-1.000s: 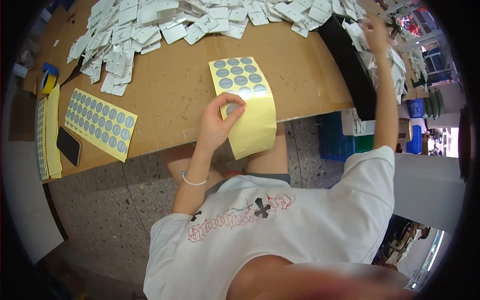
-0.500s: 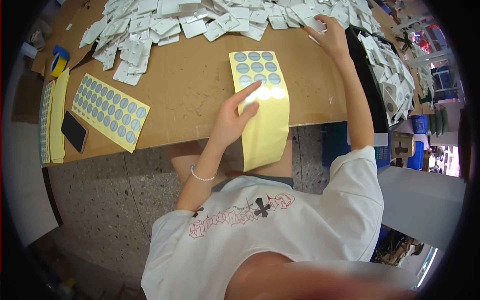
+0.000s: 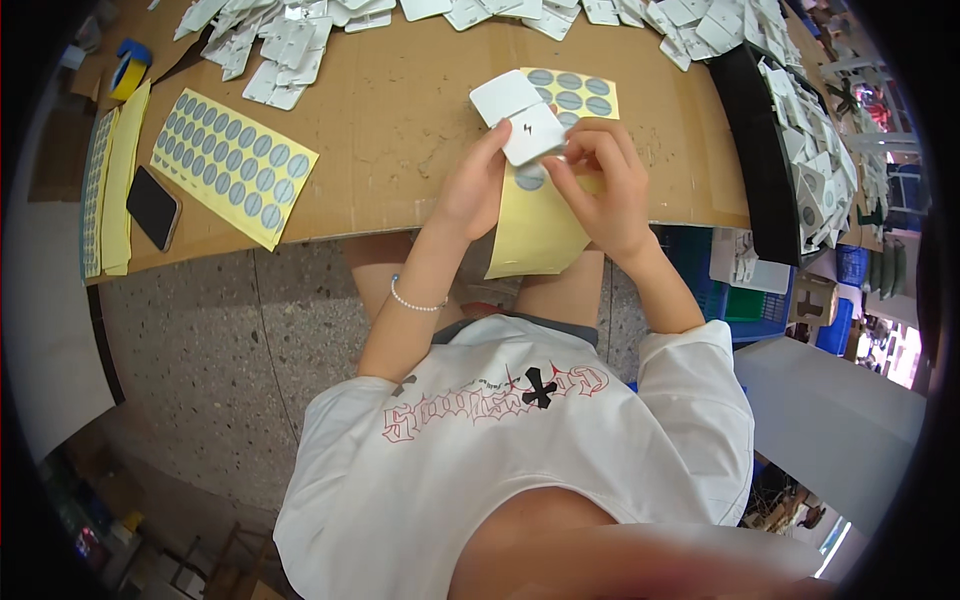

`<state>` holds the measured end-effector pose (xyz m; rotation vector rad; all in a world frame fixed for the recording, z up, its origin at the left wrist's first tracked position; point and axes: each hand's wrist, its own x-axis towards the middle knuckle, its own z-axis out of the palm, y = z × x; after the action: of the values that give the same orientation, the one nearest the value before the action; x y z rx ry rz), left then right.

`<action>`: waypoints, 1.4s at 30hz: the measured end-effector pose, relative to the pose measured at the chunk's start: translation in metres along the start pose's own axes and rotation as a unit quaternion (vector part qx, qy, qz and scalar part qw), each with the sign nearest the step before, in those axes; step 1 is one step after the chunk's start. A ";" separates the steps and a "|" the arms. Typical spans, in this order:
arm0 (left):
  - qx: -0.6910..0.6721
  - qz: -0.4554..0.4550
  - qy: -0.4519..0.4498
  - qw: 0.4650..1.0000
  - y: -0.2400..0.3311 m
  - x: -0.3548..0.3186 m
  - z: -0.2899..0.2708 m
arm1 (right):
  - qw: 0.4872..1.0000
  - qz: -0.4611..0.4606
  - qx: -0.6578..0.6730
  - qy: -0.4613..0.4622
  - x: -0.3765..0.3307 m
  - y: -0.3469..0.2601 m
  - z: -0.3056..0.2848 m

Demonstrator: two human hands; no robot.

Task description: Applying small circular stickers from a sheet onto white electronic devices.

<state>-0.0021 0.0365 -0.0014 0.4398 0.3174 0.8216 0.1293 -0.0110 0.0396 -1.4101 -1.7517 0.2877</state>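
Both my hands meet over the front edge of the cardboard-covered table (image 3: 400,130). My left hand (image 3: 475,190) and my right hand (image 3: 605,185) together hold a white folded plastic piece (image 3: 520,115) with a small black mark on it. It is held just above a yellow sheet of grey round stickers (image 3: 545,235) that hangs over the table's edge. One grey sticker (image 3: 530,181) shows between my fingers below the piece; I cannot tell whether it is on the sheet or on a fingertip.
A second yellow sticker sheet (image 3: 235,165) lies at the left, with a black phone (image 3: 153,207) and stacked sheets (image 3: 110,180) beside it. Several white pieces (image 3: 290,50) are heaped at the back. A black tray (image 3: 770,150) of them stands at the right.
My right hand came back from the pile at the far right with a white piece. My left hand left the sticker sheet and now holds that piece too.
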 end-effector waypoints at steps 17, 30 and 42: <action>-0.082 -0.007 -0.058 0.995 -0.012 0.000 -0.020 | 0.986 -0.121 -0.110 0.004 -0.030 0.027 0.024; -0.071 -0.009 -0.043 0.996 -0.020 0.008 -0.032 | 0.984 -0.138 -0.108 0.016 -0.036 0.047 0.035; -0.079 0.016 -0.018 0.997 -0.030 0.012 -0.035 | 0.987 -0.134 -0.081 -0.023 -0.039 0.054 0.033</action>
<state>0.0091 0.0362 -0.0475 0.3123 0.2101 0.8623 0.1429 -0.0169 -0.0338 -1.2666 -2.0150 0.0341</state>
